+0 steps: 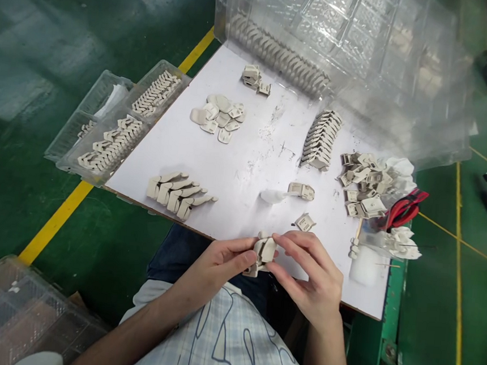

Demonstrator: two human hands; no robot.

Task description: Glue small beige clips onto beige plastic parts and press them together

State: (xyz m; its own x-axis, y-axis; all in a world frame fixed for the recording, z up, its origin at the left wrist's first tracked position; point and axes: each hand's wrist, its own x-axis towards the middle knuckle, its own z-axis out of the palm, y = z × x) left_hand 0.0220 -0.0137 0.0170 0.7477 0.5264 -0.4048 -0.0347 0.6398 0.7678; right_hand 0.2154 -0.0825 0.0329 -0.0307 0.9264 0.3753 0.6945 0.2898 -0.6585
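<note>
Between my two hands is a small beige plastic part (pixel 266 249), held over the table's front edge. My left hand (pixel 227 260) pinches its left side with thumb and forefinger. The fingertips of my right hand (pixel 310 273) grip its right side, at the top and lower down. Just beyond my right hand lies a flat beige piece (pixel 305 222) on the white tabletop (pixel 245 165). Farther back sits a single beige housing (pixel 301 191), touching a white wad (pixel 273 196). My fingers hide some of the held part.
Beige parts stand in rows at the left front (pixel 178 194) and right back. Flat covers (pixel 221 115) lie loosely piled. A heap of housings (pixel 365 179) and red-handled pliers (pixel 405 211) are at the right. Clear plastic trays (pixel 345 43) rise at the back; others sit left.
</note>
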